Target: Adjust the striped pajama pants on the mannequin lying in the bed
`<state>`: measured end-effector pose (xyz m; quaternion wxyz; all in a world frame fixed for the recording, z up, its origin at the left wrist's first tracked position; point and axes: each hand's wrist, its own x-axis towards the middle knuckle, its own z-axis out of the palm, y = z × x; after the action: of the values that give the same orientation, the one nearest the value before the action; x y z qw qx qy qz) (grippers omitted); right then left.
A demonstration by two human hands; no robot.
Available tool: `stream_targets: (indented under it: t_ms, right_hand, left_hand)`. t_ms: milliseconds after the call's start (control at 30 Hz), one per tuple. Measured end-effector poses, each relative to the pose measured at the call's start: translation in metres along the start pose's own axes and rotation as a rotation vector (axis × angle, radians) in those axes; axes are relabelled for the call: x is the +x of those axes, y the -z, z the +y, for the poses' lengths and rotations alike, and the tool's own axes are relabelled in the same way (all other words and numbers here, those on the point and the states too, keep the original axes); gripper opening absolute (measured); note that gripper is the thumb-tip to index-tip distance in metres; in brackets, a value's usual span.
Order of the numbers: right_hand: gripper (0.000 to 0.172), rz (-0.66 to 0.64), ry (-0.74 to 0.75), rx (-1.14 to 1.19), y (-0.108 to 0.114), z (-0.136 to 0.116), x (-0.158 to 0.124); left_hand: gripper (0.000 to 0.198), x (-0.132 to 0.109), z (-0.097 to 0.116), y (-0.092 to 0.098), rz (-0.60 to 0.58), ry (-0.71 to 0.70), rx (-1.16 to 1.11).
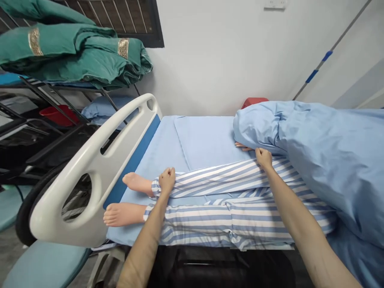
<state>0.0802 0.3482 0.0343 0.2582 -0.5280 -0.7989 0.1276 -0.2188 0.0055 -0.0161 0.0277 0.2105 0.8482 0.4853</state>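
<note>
Two legs in blue-and-white striped trousers (207, 216) lie stretched along the bed, with smooth, plastic-looking bare feet (127, 215) like a manikin's at the left end. My left hand (167, 180) is closed on the far trouser leg just above the ankle. Higher up, at the far thigh, my right hand (264, 158) is closed on the same trouser leg, right beside the quilt's edge. A light blue quilt (324, 140) is bunched over the upper body. Fingertips (243, 147) poke out from under it near my right hand.
A white and blue footboard (90, 160) closes the bed's left end. The light blue sheet (207, 138) spreads beyond the legs. Folded green bedding (75, 52) sits on a rack at upper left, above a red basin (60, 115). A teal stool (45, 264) stands at lower left.
</note>
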Motion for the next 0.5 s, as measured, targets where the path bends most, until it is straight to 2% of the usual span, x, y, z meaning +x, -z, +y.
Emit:
stream_targets:
  t_ms: [100,200,300,400,500]
  right_hand:
    - [0.038,-0.041,-0.024,-0.099,-0.008,-0.010,-0.005]
    - [0.040,-0.073,0.057,-0.031,-0.031,-0.044,-0.031]
    - [0.039,-0.125,0.156,0.228,-0.068,-0.109,-0.081]
    - [0.041,-0.225,0.212,0.507,-0.105,-0.191,-0.136]
    - [0.043,-0.368,0.327,0.711,-0.120,-0.268,-0.172]
  left_hand:
    - [0.038,-0.004,-0.007,-0.008,0.006,0.032,0.193]
    - [0.039,-0.003,-0.010,-0.006,-0.058,0.008,0.226]
    - [0.040,-0.003,-0.010,-0.002,-0.071,0.010,0.222]
    - [0.040,-0.003,-0.010,0.000,-0.086,0.009,0.215]
    - [0.039,-0.003,-0.012,0.001,-0.098,-0.011,0.225]
